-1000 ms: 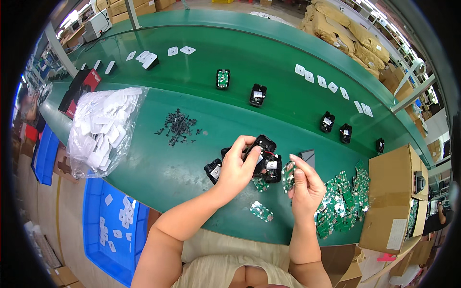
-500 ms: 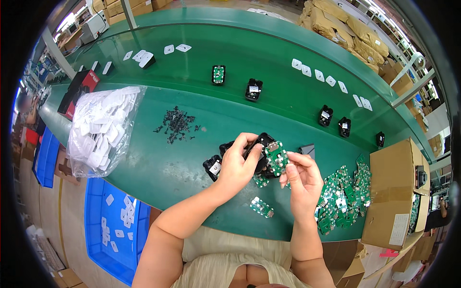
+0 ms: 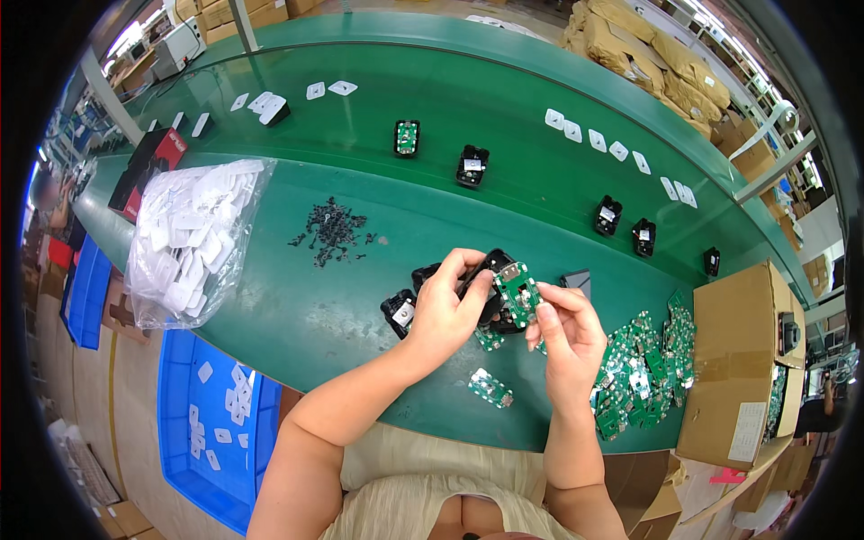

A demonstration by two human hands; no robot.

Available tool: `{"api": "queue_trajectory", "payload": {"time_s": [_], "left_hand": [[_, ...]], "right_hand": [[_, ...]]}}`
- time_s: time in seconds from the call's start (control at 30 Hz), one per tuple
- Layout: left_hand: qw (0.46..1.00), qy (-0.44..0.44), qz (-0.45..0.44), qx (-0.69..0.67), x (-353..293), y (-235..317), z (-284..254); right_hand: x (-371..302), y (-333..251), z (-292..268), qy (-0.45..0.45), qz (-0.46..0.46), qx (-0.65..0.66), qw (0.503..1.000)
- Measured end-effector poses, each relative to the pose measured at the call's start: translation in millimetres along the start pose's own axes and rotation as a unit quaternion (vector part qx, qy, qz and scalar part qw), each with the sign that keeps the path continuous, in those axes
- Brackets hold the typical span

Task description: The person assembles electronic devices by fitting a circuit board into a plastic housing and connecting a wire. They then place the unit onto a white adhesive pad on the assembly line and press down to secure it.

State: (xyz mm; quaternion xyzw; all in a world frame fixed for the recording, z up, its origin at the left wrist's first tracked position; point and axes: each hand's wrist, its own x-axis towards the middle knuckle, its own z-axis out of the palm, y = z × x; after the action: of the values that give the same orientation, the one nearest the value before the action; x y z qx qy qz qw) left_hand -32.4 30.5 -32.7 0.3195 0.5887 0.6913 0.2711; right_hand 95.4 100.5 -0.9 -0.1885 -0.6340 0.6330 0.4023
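- Nearer me than the black case (image 3: 496,259): a loose board (image 3: 490,389).
- Right of the case: piled boards (image 3: 637,378).
- My right hand (image 3: 569,335) pinches a green board (image 3: 517,295) over the case.
- My left hand (image 3: 445,304) is clamped round the case.
- Left of the case, farther: small black parts (image 3: 331,230).

Over the workbench (image 3: 396,216), a circuit board (image 3: 519,308) is held between a bag (image 3: 193,238) on the left and a heap of boards (image 3: 625,396) on the right (flanked by a carton (image 3: 731,360)); behind, housings (image 3: 472,166) are spaced along the rear strip (image 3: 531,171).
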Motion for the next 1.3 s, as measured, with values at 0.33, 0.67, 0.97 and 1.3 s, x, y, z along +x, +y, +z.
{"api": "queue_trajectory", "payload": {"time_s": [0.33,0.67,0.97,1.3], "left_hand": [[0.977,-0.133,-0.070,-0.154,-11.3,15.0,6.2],[0.995,-0.093,0.007,-0.022,-11.4,11.2,9.0],[0.996,-0.086,0.007,0.026,-11.7,9.2,10.6],[0.990,-0.080,0.057,0.103,-14.3,12.4,10.2]], "right_hand": [[3.4,18.8,-8.4,0.014,-0.052,-0.122,0.991],[4.9,12.6,-6.0,0.048,-0.148,-0.155,0.976],[3.4,16.0,-4.0,0.002,-0.136,-0.133,0.982],[3.7,23.0,-2.1,0.024,-0.183,-0.178,0.967]]}}
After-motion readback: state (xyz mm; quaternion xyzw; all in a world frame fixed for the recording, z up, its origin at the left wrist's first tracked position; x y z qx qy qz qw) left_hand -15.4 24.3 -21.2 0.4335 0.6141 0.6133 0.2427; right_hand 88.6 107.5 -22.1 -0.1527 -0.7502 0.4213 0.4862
